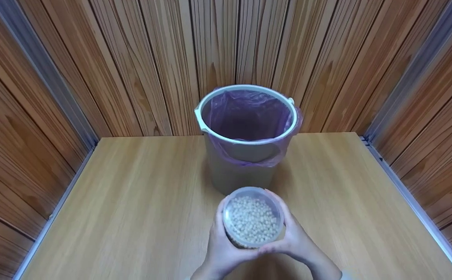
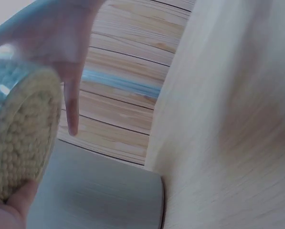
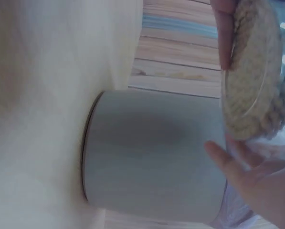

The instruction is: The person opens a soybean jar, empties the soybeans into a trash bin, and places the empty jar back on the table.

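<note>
A round clear plastic tub (image 1: pixel 253 217) filled with small pale round beans is held above the table, in front of the bin. My left hand (image 1: pixel 226 243) grips its left side; my right hand (image 1: pixel 292 233) grips the right side, its thumb reaching along the near edge to the left hand. In the left wrist view, the beans (image 2: pixel 23 138) press against the tub's clear bottom, with the left hand (image 2: pixel 13 210) beneath and the right hand (image 2: pixel 56 38) above. The right wrist view also shows the tub's underside (image 3: pixel 252 71). I cannot tell whether a lid covers it.
Beyond the tub stands a grey bin (image 1: pixel 241 177) with a light rim (image 1: pixel 249 142) and a purple bag (image 1: pixel 226 112) folded over it. Wood-grain panels (image 1: pixel 214 46) enclose the wooden table (image 1: pixel 144 202) at the back and sides, with metal strips (image 1: pixel 54 70) at the corners.
</note>
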`<state>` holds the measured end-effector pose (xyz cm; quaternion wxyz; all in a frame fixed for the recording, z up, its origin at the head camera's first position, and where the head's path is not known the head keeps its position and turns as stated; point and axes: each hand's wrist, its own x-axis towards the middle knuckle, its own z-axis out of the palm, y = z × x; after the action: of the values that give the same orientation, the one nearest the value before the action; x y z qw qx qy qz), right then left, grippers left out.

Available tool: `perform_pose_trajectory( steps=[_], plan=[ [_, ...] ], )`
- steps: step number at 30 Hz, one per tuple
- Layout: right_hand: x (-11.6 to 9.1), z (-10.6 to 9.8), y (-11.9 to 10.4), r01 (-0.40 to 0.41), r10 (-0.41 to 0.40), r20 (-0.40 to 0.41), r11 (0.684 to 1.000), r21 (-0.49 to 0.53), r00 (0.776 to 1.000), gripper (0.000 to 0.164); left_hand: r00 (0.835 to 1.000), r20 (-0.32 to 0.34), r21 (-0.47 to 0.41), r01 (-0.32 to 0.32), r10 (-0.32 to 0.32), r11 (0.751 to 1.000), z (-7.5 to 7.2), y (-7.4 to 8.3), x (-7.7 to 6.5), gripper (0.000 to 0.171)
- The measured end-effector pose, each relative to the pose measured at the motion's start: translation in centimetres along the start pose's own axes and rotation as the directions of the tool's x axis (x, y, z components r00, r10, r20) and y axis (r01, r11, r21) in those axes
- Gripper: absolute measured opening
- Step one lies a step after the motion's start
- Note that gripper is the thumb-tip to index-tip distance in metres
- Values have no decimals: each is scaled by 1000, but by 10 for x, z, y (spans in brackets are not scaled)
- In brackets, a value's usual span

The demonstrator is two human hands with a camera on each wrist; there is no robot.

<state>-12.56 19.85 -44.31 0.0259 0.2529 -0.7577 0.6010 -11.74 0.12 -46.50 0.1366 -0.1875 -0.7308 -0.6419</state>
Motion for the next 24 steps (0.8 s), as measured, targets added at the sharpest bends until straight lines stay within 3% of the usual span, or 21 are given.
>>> perform_pose_trajectory(
  steps=[4, 9, 16, 20, 24],
  plan=[
    [3, 3, -4, 3, -3, -5, 1000, 30, 1000, 117, 999, 3, -11, 48, -48, 999, 0, 1, -3, 119],
    [5, -6, -7, 40, -55, 104, 989, 146, 993, 112, 993, 119, -140, 29, -12, 990, -5, 1, -2, 117],
    [10, -21, -7, 77, -182, 302, 941, 330, 936, 105, 955, 295, -300, 131, -38, 945, -14, 6, 1, 119],
    [12, -23, -6, 64, -202, 343, 925, 374, 917, 104, 952, 307, -317, 117, -15, 941, -16, 6, 3, 118],
    [11, -23, -5, 42, -168, 327, 932, 359, 930, 102, 964, 268, -331, 83, 9, 940, -12, 5, 2, 114]
  ],
)
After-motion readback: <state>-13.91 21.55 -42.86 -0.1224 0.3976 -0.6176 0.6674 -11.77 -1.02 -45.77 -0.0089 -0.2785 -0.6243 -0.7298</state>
